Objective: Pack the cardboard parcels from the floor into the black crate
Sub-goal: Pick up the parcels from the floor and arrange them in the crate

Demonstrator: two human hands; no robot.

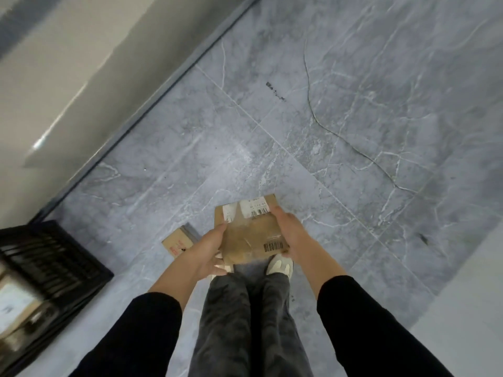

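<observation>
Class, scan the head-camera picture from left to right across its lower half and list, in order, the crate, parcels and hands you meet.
black crate → small floor parcel → left hand → held parcel → right hand

Soft, even daylight; glare streaks the wall (43,140), and the black crate (51,265) smears with edge blur.

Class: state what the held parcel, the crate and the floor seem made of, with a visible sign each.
Held parcel: matte brown cardboard, paper barcode labels. Crate: probably black plastic, slatted wall. Floor: grey veined tiles, marble or marble-look, grout lines.
</observation>
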